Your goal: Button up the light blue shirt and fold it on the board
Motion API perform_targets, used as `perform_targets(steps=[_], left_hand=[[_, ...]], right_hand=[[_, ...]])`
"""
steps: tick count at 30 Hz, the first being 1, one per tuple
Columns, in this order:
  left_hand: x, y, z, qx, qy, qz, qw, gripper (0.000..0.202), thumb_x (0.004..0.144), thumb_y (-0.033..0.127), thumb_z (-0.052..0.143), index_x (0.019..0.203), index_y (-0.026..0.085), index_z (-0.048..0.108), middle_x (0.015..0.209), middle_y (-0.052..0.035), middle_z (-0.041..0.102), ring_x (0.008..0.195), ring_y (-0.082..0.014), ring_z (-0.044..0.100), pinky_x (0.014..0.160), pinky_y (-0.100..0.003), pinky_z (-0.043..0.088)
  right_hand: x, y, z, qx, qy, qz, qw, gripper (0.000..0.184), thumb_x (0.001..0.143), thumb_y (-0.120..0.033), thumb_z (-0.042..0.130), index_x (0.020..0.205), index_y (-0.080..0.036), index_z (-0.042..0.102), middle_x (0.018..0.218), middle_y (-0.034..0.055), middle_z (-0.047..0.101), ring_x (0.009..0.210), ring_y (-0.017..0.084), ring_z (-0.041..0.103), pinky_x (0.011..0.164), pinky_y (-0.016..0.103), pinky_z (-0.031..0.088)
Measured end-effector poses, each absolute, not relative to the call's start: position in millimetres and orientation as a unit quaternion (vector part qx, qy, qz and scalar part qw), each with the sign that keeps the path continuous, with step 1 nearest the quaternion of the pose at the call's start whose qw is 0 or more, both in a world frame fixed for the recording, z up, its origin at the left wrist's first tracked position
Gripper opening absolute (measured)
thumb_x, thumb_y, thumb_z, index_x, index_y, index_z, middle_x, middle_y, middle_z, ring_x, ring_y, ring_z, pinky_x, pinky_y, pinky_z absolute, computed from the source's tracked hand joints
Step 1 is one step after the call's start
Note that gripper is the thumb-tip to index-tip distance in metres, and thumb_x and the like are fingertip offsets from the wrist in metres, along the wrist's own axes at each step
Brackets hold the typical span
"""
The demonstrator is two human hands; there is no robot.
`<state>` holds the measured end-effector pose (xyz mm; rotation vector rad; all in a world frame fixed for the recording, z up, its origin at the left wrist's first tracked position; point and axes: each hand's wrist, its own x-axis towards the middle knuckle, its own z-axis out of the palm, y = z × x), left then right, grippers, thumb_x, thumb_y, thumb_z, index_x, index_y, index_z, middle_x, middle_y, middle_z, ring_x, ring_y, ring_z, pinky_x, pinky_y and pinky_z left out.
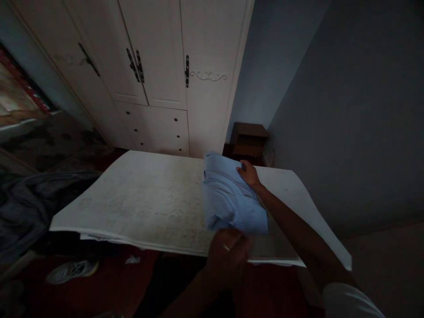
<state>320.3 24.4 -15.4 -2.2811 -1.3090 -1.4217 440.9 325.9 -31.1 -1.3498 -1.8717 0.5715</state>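
Observation:
A light blue folded garment [232, 194], with wrinkles on its top, lies on the white board-like tabletop [139, 194]. Its exact kind does not show. At its far right edge, my right hand [250, 174] grips the fabric between thumb and fingers. My left hand [230, 249], wearing a ring, is bent in front of the garment's near edge. Motion blurs its fingers, so I cannot tell whether it touches or holds the cloth.
Behind the table stands a white wardrobe [159, 66] with dark handles. A small brown cabinet [250, 137] is by the grey wall. Dark clothing [29, 203] is heaped at the left, and a shoe [73, 270] lies on the red floor.

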Motion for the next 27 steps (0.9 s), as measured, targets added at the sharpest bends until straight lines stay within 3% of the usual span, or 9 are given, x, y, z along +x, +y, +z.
perform_targets(steps=[2, 5, 7, 9, 12, 16, 18, 22, 27], left_hand=[[301, 23, -16, -0.659, -0.551, -0.501, 0.104, 0.035, 0.086, 0.018, 0.054, 0.121, 0.016, 0.054, 0.106, -0.0128, 0.064, 0.1, -0.0238, 0.062, 0.086, -0.04, 0.053], [280, 35, -19, -0.614, -0.655, -0.435, 0.068, 0.067, 0.079, 0.028, 0.067, 0.138, 0.011, 0.04, 0.133, -0.0226, 0.05, 0.124, -0.0349, 0.049, 0.097, -0.052, 0.048], [272, 46, -20, -0.627, -0.672, -0.393, 0.027, 0.079, 0.077, 0.03, 0.068, 0.143, 0.009, 0.031, 0.14, -0.0249, 0.044, 0.13, -0.0366, 0.044, 0.1, -0.053, 0.047], [268, 55, -21, -0.636, -0.676, -0.372, -0.006, 0.076, 0.078, 0.025, 0.066, 0.144, 0.01, 0.032, 0.14, -0.0226, 0.046, 0.128, -0.0339, 0.048, 0.1, -0.049, 0.049], [262, 57, -25, -0.647, -0.675, -0.355, -0.03, 0.067, 0.079, 0.014, 0.058, 0.142, 0.019, 0.038, 0.139, -0.0151, 0.051, 0.119, -0.0284, 0.057, 0.093, -0.042, 0.054], [252, 48, -39, -0.685, -0.657, -0.316, 0.0, 0.074, 0.079, 0.002, 0.047, 0.147, 0.028, 0.033, 0.146, -0.0115, 0.046, 0.112, -0.0253, 0.063, 0.08, -0.037, 0.059], [247, 44, -48, -0.712, -0.628, -0.31, 0.05, 0.078, 0.077, -0.003, 0.044, 0.147, 0.03, 0.034, 0.149, -0.0119, 0.042, 0.119, -0.0267, 0.059, 0.084, -0.039, 0.058], [239, 43, -54, -0.759, -0.548, -0.33, 0.12, 0.078, 0.076, -0.008, 0.043, 0.145, 0.028, 0.038, 0.151, -0.0116, 0.04, 0.14, -0.0284, 0.035, 0.103, -0.046, 0.047], [241, 46, -43, -0.791, -0.507, -0.321, 0.12, 0.073, 0.078, -0.009, 0.041, 0.144, 0.021, 0.039, 0.152, -0.0161, 0.035, 0.145, -0.0269, 0.024, 0.107, -0.047, 0.043]], right_hand=[[441, 328, -24, -0.564, -0.683, 0.282, 0.369, 0.048, 0.077, -0.033, 0.067, 0.121, -0.017, 0.058, 0.117, 0.0112, 0.066, 0.106, 0.022, 0.061, 0.096, 0.037, 0.047], [442, 332, -13, -0.613, -0.624, 0.364, 0.32, 0.044, 0.068, -0.031, 0.077, 0.106, -0.014, 0.064, 0.094, 0.0084, 0.07, 0.084, 0.02, 0.065, 0.075, 0.031, 0.053], [444, 335, -6, -0.618, -0.614, 0.396, 0.291, 0.033, 0.064, -0.029, 0.08, 0.089, -0.012, 0.066, 0.077, 0.0055, 0.068, 0.068, 0.017, 0.063, 0.061, 0.027, 0.051], [448, 336, 1, -0.614, -0.605, 0.423, 0.279, 0.026, 0.064, -0.028, 0.079, 0.08, -0.013, 0.066, 0.069, 0.003, 0.066, 0.06, 0.014, 0.06, 0.054, 0.023, 0.048], [454, 337, 7, -0.607, -0.593, 0.441, 0.293, 0.024, 0.069, -0.03, 0.077, 0.082, -0.014, 0.065, 0.072, 0.0021, 0.066, 0.059, 0.011, 0.058, 0.051, 0.02, 0.045], [461, 338, 2, -0.621, -0.579, 0.434, 0.302, 0.028, 0.067, -0.033, 0.078, 0.082, -0.014, 0.064, 0.07, 0.0023, 0.066, 0.059, 0.011, 0.058, 0.05, 0.019, 0.044], [463, 337, -4, -0.635, -0.575, 0.42, 0.298, 0.028, 0.066, -0.034, 0.079, 0.08, -0.014, 0.064, 0.067, 0.0012, 0.065, 0.056, 0.011, 0.056, 0.048, 0.019, 0.042], [465, 336, -12, -0.653, -0.58, 0.394, 0.285, 0.023, 0.069, -0.032, 0.076, 0.077, -0.014, 0.065, 0.062, -0.001, 0.062, 0.053, 0.009, 0.053, 0.045, 0.017, 0.039], [467, 331, -3, -0.642, -0.586, 0.421, 0.259, 0.023, 0.077, -0.036, 0.071, 0.084, -0.014, 0.068, 0.063, 0.0004, 0.064, 0.052, 0.01, 0.055, 0.047, 0.018, 0.043]])
